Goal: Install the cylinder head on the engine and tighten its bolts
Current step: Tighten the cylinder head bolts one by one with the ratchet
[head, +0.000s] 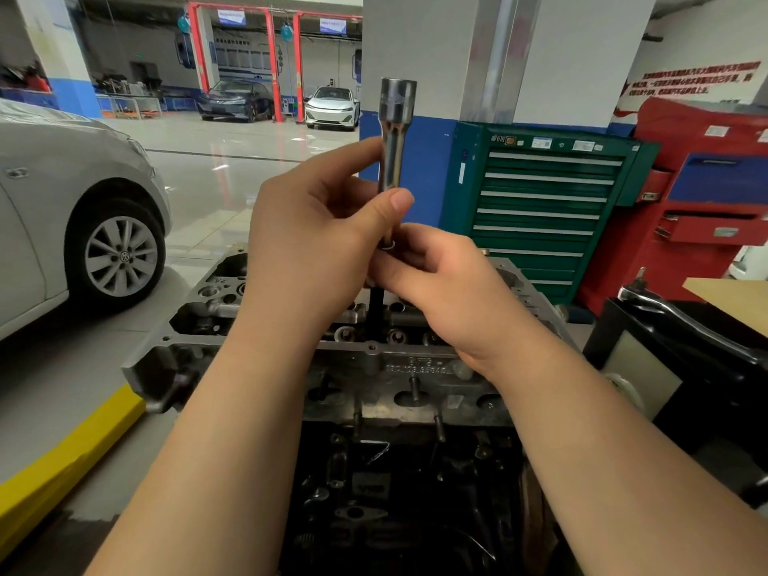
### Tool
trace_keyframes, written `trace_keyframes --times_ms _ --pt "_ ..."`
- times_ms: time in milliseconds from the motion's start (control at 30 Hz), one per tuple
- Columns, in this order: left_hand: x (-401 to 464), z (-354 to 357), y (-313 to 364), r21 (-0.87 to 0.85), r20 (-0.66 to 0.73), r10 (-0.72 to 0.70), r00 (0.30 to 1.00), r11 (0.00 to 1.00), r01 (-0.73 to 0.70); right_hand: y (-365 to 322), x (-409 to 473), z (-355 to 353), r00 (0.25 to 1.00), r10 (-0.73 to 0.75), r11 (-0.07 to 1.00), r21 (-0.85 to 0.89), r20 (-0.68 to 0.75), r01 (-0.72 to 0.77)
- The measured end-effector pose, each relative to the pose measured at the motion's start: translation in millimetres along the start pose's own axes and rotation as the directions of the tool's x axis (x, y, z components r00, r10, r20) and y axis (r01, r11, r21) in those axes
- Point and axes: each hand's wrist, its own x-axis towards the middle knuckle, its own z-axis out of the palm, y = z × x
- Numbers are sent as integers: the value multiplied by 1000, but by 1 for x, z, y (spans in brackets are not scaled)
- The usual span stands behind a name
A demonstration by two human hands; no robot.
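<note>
Both hands (374,259) grip socket (395,130) above cylinder head (374,359).

Open floor left; tool cabinets (540,209) crowding right.

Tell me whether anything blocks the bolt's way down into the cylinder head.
Nothing visible does. The left hand holds the socket extension upright, the right hand pinches it lower, and the dark bolt hangs straight over the cylinder head. The hole itself is hidden behind the hands.
</note>
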Motion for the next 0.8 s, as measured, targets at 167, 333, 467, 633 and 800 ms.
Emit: trace_keyframes --times_ms 167,333,467,633,800 --pt "-1 -1 2 -30 105 -15 994 999 18 3 -1 -3 1000 -10 1000 -4 -3 10" --pt "-1 -5 4 113 108 32 994 993 -44 1 0 0 999 -19 1000 -12 -27 19" --pt "4 -19 3 53 110 -18 994 999 12 -3 7 -13 990 32 989 138 141 -52" --pt "6 -19 -1 20 194 -71 978 997 69 -3 20 -30 934 131 960 192 332 -203" --pt "6 -14 -3 28 161 -60 985 998 56 5 19 -17 980 92 982 146 175 -118"
